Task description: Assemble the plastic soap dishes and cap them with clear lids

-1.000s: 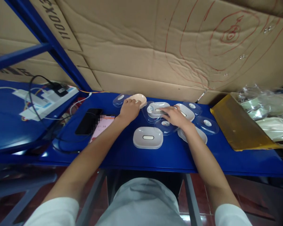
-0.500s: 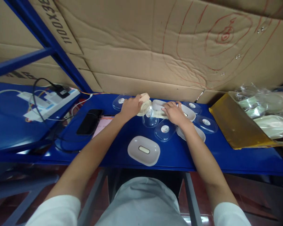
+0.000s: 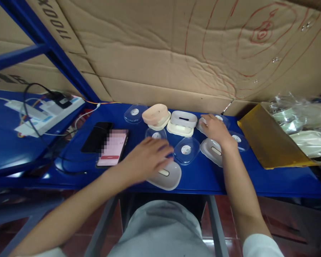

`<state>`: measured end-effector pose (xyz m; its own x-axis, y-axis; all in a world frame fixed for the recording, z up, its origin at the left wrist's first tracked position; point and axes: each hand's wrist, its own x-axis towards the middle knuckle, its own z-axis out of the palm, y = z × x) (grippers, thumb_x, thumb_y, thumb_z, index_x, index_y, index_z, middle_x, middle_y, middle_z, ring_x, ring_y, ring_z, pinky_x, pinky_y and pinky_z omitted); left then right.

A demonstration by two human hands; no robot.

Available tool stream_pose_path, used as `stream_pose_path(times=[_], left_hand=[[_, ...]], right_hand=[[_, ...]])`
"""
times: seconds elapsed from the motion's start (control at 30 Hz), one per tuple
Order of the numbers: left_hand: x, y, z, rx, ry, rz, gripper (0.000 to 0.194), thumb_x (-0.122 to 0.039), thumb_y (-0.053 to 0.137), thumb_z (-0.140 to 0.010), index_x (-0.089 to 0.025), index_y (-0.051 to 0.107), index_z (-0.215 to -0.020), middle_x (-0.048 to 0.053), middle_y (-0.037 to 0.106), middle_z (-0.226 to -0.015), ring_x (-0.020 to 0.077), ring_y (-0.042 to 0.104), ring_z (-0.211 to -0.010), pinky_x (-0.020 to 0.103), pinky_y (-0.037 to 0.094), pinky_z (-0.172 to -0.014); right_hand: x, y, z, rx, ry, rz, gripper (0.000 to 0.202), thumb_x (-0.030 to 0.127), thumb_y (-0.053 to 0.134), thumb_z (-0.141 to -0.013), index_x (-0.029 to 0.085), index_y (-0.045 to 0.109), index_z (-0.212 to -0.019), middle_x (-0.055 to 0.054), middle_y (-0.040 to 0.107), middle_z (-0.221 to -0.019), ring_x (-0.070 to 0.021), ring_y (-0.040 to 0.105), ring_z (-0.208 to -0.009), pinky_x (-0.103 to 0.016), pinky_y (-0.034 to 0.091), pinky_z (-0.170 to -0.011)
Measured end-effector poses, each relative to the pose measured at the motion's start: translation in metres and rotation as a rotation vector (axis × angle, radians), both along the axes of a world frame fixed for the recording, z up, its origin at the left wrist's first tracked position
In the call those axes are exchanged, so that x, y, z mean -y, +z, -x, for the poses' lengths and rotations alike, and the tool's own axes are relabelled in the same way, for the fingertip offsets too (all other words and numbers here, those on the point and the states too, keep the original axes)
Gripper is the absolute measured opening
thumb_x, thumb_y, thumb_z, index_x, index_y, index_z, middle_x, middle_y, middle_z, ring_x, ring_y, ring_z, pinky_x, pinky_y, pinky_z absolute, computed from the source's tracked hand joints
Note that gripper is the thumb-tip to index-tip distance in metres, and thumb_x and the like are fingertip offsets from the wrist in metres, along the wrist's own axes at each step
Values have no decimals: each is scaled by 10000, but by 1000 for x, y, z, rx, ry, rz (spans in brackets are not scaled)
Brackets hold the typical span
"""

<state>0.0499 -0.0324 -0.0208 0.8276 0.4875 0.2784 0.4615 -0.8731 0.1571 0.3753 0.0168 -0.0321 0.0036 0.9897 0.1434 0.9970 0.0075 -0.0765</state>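
Note:
My left hand [image 3: 151, 157], fingers spread, hovers over the left part of a grey oval dish [image 3: 171, 177] near the front edge. With fingers bent, my right hand [image 3: 215, 128] lies over a dish [image 3: 201, 125] at the back right and partly hides it; its grip is unclear. A peach dish [image 3: 155, 113] and a light grey dish [image 3: 184, 117] rest on cream pieces at the back. Clear lids with round labels lie around them, one [image 3: 187, 150] in the middle. Another grey dish [image 3: 212, 148] is beside my right wrist.
Two phones lie at the left, one lit [image 3: 113, 148], one dark [image 3: 96, 137]. Beyond them are a power strip [image 3: 49, 116] and cables. A yellow-brown box [image 3: 267, 139] with wrapped dishes stands at the right, and cardboard [image 3: 139, 50] rises behind the blue table [image 3: 198, 181].
My left hand has let go of the peach piece and come forward over the front dish. My right hand has moved right, off the light grey dish. The peach and grey dishes now rest on cream pieces.

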Motion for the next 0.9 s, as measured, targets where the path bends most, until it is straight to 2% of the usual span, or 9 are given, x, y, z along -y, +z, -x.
stream_pose_path(times=[0.03,0.1,0.2,0.3,0.5,0.6,0.67,0.8,0.9], left_hand=[[20,-3,7,-23,-57,-12,265,-401,565,-1093,-217,685,-1242,100,731,-1244,294,695,-1137,472,530,-1019],[52,-15,18,-41,-71,-42,362,-481,696,-1021,-200,678,-1249,113,735,-1243,317,694,-1129,501,525,-1026],[71,-38,26,-61,-35,-93,399,-366,749,-999,-164,647,-1327,126,740,-1277,322,685,-1194,490,515,-1055],[67,-51,24,-28,-40,-120,268,-249,667,-1050,-157,657,-1301,104,765,-1244,284,709,-1153,456,516,-1039],[59,-45,13,149,-2,-83,254,-291,467,-1151,-185,656,-1283,74,793,-1171,228,734,-1051,430,504,-1006],[62,-49,5,262,98,-108,247,-259,492,-1136,-169,647,-1306,95,782,-1198,234,722,-1094,440,484,-1054],[64,-58,-2,307,172,-140,260,-215,537,-1108,-160,636,-1343,113,772,-1230,250,708,-1154,465,447,-1125],[64,-73,-15,247,256,-194,350,-67,573,-1030,-185,655,-1349,139,728,-1372,303,651,-1316,569,281,-1270],[64,-74,-19,260,347,-230,439,5,557,-985,-212,669,-1351,158,680,-1452,326,611,-1380,621,229,-1275]], right_hand=[[4,0,-8,8,-18,42,433,390,493,-1089,183,650,-1435,-176,692,-1444,-351,663,-1289,-444,492,-1021],[11,-3,-21,30,-59,141,468,431,597,-1045,194,651,-1445,-176,687,-1457,-369,652,-1321,-459,503,-1039],[14,-9,-30,51,-89,242,447,393,656,-1011,189,683,-1408,-185,700,-1439,-393,649,-1338,-502,508,-1058],[14,-13,-29,43,-63,239,387,316,589,-1038,196,695,-1390,-182,717,-1413,-377,679,-1305,-501,514,-1052],[13,-6,-33,-2,-53,117,471,349,326,-1129,164,647,-1421,-206,770,-1292,-378,732,-1209,-520,507,-1050],[13,-3,-41,-51,-53,23,522,369,254,-1139,171,588,-1488,-190,754,-1344,-350,717,-1249,-471,518,-1048],[12,-3,-46,-134,-21,-66,521,415,288,-1134,182,623,-1458,-167,773,-1309,-335,729,-1219,-445,536,-1029],[10,-8,-51,-375,131,-140,537,541,350,-1118,229,694,-1390,-103,774,-1347,-282,732,-1224,-401,552,-1064],[6,-15,-66,-325,38,-115,547,491,296,-1127,249,661,-1454,-87,703,-1483,-262,657,-1371,-408,499,-1171]])
